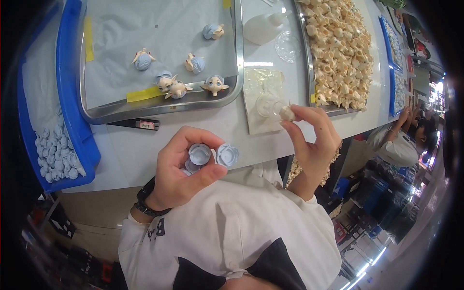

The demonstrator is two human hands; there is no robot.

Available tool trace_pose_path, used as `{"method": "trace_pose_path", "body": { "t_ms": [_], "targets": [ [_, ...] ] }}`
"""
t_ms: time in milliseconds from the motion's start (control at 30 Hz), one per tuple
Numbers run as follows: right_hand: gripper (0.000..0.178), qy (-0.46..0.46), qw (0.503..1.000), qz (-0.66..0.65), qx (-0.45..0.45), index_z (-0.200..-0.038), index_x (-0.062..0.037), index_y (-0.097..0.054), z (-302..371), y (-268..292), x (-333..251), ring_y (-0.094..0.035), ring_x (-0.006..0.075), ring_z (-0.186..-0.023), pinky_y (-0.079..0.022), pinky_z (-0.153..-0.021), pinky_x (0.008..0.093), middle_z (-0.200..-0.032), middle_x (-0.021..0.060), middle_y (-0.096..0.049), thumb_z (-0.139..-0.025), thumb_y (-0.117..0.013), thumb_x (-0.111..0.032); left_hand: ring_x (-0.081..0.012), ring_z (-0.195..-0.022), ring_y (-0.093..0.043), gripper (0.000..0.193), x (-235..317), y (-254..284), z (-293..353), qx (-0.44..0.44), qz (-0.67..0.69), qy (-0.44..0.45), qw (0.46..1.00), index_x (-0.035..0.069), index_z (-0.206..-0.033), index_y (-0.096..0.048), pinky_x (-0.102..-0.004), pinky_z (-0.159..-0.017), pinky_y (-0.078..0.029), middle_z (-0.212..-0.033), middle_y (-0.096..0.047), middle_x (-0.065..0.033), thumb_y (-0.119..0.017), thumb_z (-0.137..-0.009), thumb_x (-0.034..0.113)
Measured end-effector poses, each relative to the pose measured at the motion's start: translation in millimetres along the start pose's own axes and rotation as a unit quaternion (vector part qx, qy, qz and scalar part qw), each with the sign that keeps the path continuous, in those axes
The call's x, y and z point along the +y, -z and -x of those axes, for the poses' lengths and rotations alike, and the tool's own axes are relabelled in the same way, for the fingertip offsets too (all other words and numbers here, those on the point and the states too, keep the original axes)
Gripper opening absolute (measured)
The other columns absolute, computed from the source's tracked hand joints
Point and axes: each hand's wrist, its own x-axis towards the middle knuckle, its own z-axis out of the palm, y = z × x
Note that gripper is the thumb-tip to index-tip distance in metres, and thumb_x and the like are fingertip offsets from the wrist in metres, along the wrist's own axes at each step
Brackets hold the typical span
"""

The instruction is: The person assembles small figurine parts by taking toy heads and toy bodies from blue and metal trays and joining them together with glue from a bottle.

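My left hand [176, 166] curls around several light blue, hollow doll-hair pieces. One hair piece [227, 155] is pinched at the fingertips with its hollow side up. My right hand [316, 137] pinches a small cream doll-head part [287, 114] between thumb and finger. That part is beside the rim of a small clear cup [265, 104]; whether they touch I cannot tell. The cup stands on a pale, stained pad [261, 126]. Beyond my left hand, several doll heads with blue hair [215, 86] lie in a paper-lined metal tray [166, 112].
At the left, a blue bin [72, 96] holds many small light blue pieces [58, 154]. A black-handled tool [145, 124] lies under the tray's near edge. Further back are a white bottle [261, 29] and a clear round lid [287, 47]. Cream parts [340, 58] fill another tray; a co-worker [403, 145] sits at right.
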Motion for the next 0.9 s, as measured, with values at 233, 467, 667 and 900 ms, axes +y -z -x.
{"method": "trace_pose_path", "body": {
  "t_ms": [233,467,667,900],
  "targets": [
    [0.029,0.003,1.000,-0.010,0.009,-0.088,0.0007,-0.062,4.1,-1.9,1.3,-0.059,0.0194,-0.066,-0.047,-0.059,0.0261,-0.078,0.0103,-0.063,-0.061,-0.073,0.003,-0.0035,-0.076,-0.049,0.035,0.2,-2.7,0.8,0.003,0.007,0.007,1.000,-0.001,-0.106,-0.048,-0.0185,-0.068,-0.041,-0.092,-0.055,-0.0030,-0.067,-0.079,0.008],
    [0.035,0.072,0.954,-0.289,-0.016,-0.092,0.0029,-0.061,10.1,-1.1,-23.7,-0.060,0.0223,-0.068,-0.047,-0.059,0.0282,-0.079,0.0121,-0.063,-0.062,-0.077,-0.004,-0.0016,-0.072,-0.048,0.036,1.9,-6.5,0.3,-0.010,-0.018,0.001,1.000,-0.001,-0.107,-0.049,-0.0166,-0.064,-0.039,-0.088,-0.055,-0.0012,-0.068,-0.078,0.008],
    [0.040,0.096,0.941,-0.314,-0.081,-0.096,0.0022,-0.060,8.1,-11.2,-30.3,-0.060,0.0221,-0.066,-0.047,-0.058,0.0278,-0.081,0.0118,-0.062,-0.062,-0.078,-0.006,-0.0012,-0.070,-0.047,0.035,-1.4,-4.8,2.1,-0.023,-0.021,-0.004,1.000,-0.001,-0.106,-0.050,-0.0163,-0.063,-0.039,-0.087,-0.055,-0.0005,-0.069,-0.077,0.008],
    [0.039,0.086,0.953,-0.271,-0.102,-0.095,0.0010,-0.060,7.2,-16.4,-33.4,-0.058,0.0216,-0.066,-0.045,-0.056,0.0282,-0.081,0.0108,-0.062,-0.060,-0.077,-0.004,-0.0028,-0.073,-0.048,0.035,-4.8,-3.2,2.5,-0.018,-0.021,-0.030,0.999,0.000,-0.105,-0.050,-0.0173,-0.064,-0.039,-0.092,-0.053,-0.0022,-0.069,-0.076,0.005]
  ]
}}
